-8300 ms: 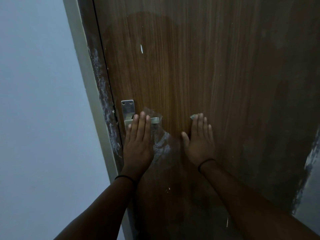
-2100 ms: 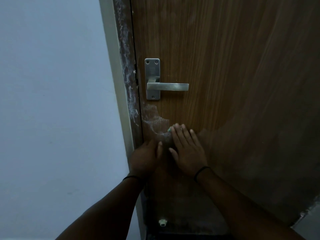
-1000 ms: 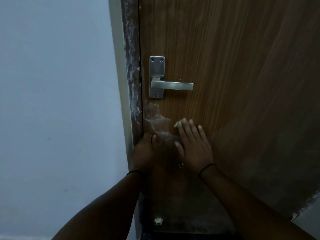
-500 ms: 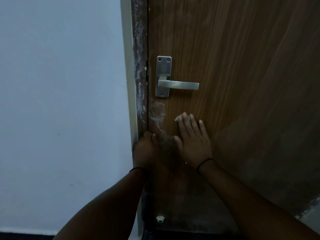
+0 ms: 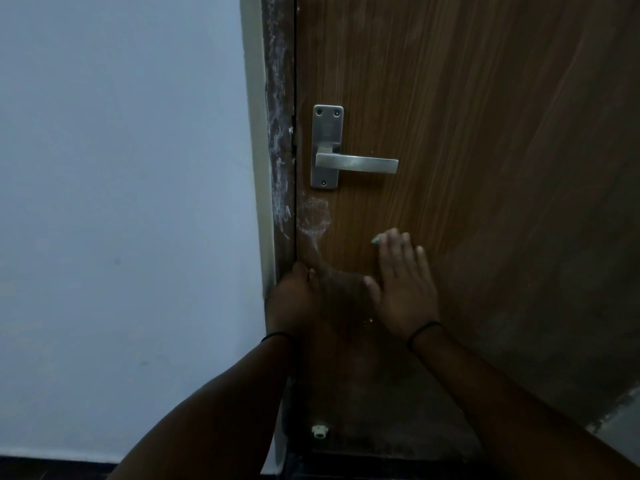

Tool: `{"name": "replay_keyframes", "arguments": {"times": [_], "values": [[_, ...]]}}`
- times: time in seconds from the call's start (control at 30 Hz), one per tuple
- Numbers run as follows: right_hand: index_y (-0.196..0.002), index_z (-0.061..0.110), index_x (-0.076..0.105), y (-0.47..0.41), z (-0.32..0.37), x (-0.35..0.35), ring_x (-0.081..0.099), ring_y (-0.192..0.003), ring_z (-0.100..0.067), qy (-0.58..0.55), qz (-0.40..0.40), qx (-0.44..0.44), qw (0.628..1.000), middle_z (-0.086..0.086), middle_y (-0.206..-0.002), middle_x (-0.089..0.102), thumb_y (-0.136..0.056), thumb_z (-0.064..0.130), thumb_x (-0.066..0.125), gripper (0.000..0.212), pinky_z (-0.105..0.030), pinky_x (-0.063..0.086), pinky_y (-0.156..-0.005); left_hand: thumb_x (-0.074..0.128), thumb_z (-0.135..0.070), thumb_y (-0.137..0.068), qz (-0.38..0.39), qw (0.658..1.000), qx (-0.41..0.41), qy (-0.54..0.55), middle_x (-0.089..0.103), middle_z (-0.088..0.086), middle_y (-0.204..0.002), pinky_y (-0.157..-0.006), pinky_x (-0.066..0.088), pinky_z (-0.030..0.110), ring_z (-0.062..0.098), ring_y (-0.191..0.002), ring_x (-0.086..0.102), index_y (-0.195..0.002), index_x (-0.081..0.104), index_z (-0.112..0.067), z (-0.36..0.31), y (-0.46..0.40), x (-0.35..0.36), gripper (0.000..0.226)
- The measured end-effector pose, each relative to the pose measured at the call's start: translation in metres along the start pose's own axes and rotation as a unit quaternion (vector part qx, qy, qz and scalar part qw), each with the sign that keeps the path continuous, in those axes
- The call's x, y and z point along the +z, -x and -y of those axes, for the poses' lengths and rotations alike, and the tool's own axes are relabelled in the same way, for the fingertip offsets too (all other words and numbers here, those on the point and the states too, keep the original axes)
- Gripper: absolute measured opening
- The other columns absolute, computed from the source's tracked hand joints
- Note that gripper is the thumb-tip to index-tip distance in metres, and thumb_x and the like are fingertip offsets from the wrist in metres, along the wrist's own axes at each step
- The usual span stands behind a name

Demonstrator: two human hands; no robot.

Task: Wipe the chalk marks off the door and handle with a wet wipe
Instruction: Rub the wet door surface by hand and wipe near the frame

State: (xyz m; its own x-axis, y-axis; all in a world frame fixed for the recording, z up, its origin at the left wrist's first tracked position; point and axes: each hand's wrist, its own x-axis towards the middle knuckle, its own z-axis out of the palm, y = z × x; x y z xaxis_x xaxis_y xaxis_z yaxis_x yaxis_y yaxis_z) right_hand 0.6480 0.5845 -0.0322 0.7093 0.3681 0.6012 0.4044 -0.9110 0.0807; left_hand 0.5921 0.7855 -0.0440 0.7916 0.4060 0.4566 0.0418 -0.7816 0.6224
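My right hand (image 5: 403, 289) flat on door (image 5: 485, 133), wet wipe (image 5: 376, 240) mostly hidden beneath fingers; left hand (image 5: 294, 299) dim, grip unclear.

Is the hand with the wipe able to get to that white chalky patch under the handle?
Probably yes. The right hand lies flat on the door, the wet wipe peeking out at its fingertips. The chalk smudge sits up and to its left with only bare wood between; the left hand rests lower.
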Motion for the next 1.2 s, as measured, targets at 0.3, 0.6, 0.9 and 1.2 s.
{"name": "replay_keyframes", "arguments": {"times": [0.3, 0.6, 0.9, 1.2], "values": [[-0.158, 0.016, 0.006, 0.026, -0.017, 0.016, 0.008, -0.152, -0.023, 0.017, 0.006, -0.018, 1.000, -0.005, -0.165, 0.005, -0.101, 0.049, 0.029, 0.070, -0.042, 0.002, -0.122, 0.038, -0.030, -0.105, -0.005, 0.999, 0.012, 0.046, 0.063, 0.003, -0.091, -0.070, 0.049, 0.030, 0.016, -0.079, 0.062, -0.112, 0.056, -0.013, -0.017, 0.005, -0.004, 0.026], [-0.150, 0.018, 0.034, -0.033, -0.003, -0.034, 0.026, -0.146, -0.032, -0.052, -0.130, -0.035, 0.990, -0.012, -0.161, 0.024, -0.103, 0.051, 0.015, 0.060, -0.054, 0.022, -0.114, 0.046, -0.023, -0.102, -0.041, 0.994, 0.047, 0.088, 0.055, -0.006, -0.078, -0.057, 0.037, 0.020, 0.008, -0.066, 0.054, -0.101, 0.058, -0.014, -0.030, 0.001, -0.001, 0.015], [-0.113, 0.015, 0.067, -0.044, -0.009, -0.044, 0.054, -0.099, -0.013, -0.252, -0.172, 0.054, 0.951, -0.005, -0.119, 0.051, -0.092, 0.014, 0.058, 0.023, -0.028, 0.052, -0.080, 0.047, -0.024, -0.102, -0.048, 0.994, 0.048, 0.083, 0.051, -0.009, -0.073, -0.054, 0.029, 0.013, -0.002, -0.061, 0.047, -0.096, 0.058, -0.016, -0.029, 0.006, -0.006, 0.016], [-0.111, 0.018, 0.062, -0.057, 0.023, -0.067, 0.051, -0.095, -0.005, -0.306, -0.151, 0.111, 0.933, -0.002, -0.118, 0.051, -0.088, 0.014, 0.069, 0.024, -0.014, 0.043, -0.073, 0.046, -0.021, -0.103, -0.049, 0.992, 0.054, 0.104, 0.059, -0.002, -0.081, -0.064, 0.045, 0.027, 0.014, -0.071, 0.058, -0.098, 0.060, -0.011, -0.026, 0.007, -0.019, 0.018]]}}
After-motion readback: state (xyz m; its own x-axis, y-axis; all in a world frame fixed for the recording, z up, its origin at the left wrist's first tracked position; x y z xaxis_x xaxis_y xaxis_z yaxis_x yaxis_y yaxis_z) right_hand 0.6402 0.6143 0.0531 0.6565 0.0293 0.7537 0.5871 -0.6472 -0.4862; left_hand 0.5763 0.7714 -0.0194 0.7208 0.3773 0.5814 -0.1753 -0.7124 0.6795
